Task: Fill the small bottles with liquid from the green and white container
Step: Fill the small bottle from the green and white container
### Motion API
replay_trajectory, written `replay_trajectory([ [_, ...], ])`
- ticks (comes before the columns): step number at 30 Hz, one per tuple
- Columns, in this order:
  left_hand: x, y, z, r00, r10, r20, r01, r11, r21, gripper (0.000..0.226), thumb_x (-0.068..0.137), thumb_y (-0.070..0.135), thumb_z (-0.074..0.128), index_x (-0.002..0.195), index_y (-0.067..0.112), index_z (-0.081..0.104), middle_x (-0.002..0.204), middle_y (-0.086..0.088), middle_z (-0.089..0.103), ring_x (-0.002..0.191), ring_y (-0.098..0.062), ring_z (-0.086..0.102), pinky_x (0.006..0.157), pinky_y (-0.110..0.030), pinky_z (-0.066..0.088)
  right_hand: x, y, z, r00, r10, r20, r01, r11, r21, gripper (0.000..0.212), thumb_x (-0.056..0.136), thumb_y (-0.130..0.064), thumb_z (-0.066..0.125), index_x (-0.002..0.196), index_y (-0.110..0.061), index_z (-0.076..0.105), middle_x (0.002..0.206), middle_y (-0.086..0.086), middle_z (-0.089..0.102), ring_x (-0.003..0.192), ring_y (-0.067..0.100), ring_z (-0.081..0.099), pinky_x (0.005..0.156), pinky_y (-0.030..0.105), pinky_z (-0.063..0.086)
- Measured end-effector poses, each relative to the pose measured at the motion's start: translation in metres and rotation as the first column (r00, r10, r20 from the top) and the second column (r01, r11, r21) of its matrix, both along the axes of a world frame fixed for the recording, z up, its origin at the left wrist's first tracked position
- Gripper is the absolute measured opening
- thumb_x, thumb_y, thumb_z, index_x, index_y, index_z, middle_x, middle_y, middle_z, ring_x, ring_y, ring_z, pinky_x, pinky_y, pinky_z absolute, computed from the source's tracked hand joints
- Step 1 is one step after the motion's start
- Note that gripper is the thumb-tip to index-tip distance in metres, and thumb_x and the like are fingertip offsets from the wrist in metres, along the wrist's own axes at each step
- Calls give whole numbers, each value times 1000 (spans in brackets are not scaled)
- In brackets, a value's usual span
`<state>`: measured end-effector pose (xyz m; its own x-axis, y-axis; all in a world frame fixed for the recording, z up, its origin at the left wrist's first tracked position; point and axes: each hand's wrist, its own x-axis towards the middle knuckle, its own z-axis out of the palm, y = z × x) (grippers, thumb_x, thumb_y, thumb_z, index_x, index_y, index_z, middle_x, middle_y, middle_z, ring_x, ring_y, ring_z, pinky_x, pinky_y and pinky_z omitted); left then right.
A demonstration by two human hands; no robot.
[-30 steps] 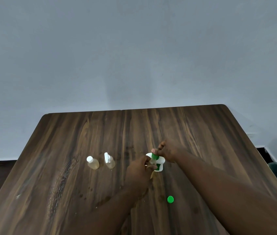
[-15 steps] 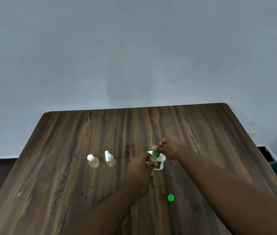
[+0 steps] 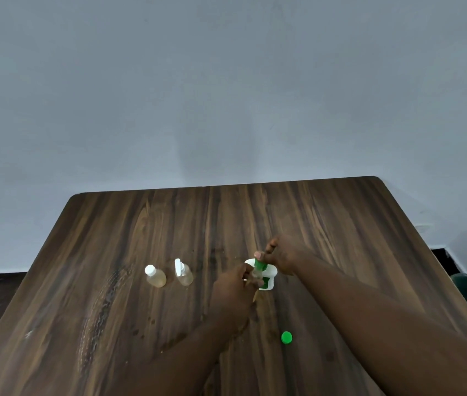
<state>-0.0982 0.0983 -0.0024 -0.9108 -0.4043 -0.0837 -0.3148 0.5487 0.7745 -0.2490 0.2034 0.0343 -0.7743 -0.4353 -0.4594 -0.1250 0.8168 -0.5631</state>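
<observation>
From the head camera, the right hand (image 3: 282, 257) is clamped on the tilted green and white container (image 3: 265, 277), its spout meeting a small bottle (mostly hidden) that the left hand (image 3: 233, 290) closes around. This looks like the pouring step. Two small bottles (image 3: 155, 277) with white tops stand together to the left; a green cap (image 3: 286, 337) lies apart on the table (image 3: 341, 224). Next calls for a steady tilt, then capping.

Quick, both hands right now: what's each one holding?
Left hand: closed on a small bottle, mostly hidden.
Right hand: gripping the green and white container, tipped toward it.
</observation>
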Motion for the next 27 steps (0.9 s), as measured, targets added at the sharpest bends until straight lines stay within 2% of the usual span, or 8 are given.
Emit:
replay_trajectory([
  [4, -3, -2, 3, 1000, 18, -22, -18, 1000, 14, 6, 87, 34, 66, 88, 39, 64, 84, 21, 69, 79, 8, 62, 64, -16, 44, -4, -2, 4, 999, 23, -30, -23, 1000, 7, 44, 82, -54, 71, 83, -10, 72, 69, 1, 60, 64, 13, 51, 59, 27, 39],
  [8, 0, -1, -1, 1000, 26, -1, -26, 1000, -2, 3, 89, 39, 66, 87, 38, 63, 80, 21, 67, 76, 8, 61, 63, -18, 44, 2, 1, -3, 1000, 10, -28, -10, 1000, -8, 39, 83, -50, 73, 74, -12, 67, 66, 4, 57, 61, 14, 48, 59, 28, 38],
  [13, 0, 0, 0, 999, 38, -10, -38, 999, 4, 7, 88, 37, 67, 87, 42, 62, 82, 22, 67, 80, 11, 60, 60, -11, 37, 0, -1, 4, 999, 24, -22, -24, 999, -22, 44, 84, -48, 72, 90, -4, 72, 73, 4, 62, 65, 13, 52, 56, 25, 39],
  [16, -2, -3, -4, 999, 42, 2, -42, 999, -5, 7, 87, 41, 66, 90, 36, 65, 84, 20, 69, 78, 8, 62, 64, -19, 47, 1, -2, 1, 999, 12, -39, -13, 1000, -23, 39, 84, -48, 72, 87, -9, 73, 72, 1, 66, 65, 13, 57, 56, 24, 40],
  [19, 0, -3, -9, 999, 40, 17, -39, 999, -29, 10, 88, 44, 65, 90, 35, 65, 83, 19, 69, 76, 4, 62, 68, -30, 54, 5, -1, -3, 1000, -9, -28, 7, 999, -46, 42, 85, -43, 73, 90, -1, 70, 69, 4, 58, 58, 13, 49, 53, 24, 37],
  [21, 1, -2, -9, 999, 34, 1, -34, 999, -32, 6, 89, 42, 65, 89, 36, 65, 83, 20, 68, 77, 5, 62, 66, -25, 50, 2, 2, -3, 1000, -9, -13, 9, 999, -51, 49, 84, -48, 72, 91, 1, 71, 69, 9, 58, 61, 14, 49, 55, 26, 37],
  [24, 0, -1, -2, 999, 27, -20, -28, 999, -34, 4, 88, 40, 66, 88, 41, 62, 82, 22, 66, 76, 9, 59, 61, -11, 38, -2, 3, 1, 999, 10, -33, -11, 1000, -19, 44, 82, -55, 70, 85, -11, 75, 74, 7, 69, 62, 12, 54, 57, 25, 40],
  [27, 0, -2, -3, 999, 36, -7, -36, 999, -41, 5, 87, 42, 66, 86, 39, 62, 80, 19, 66, 73, 7, 59, 58, -14, 37, 1, 2, -3, 999, 9, -46, -10, 1000, -28, 41, 83, -51, 72, 85, -10, 73, 71, 3, 66, 62, 12, 55, 59, 28, 45],
])
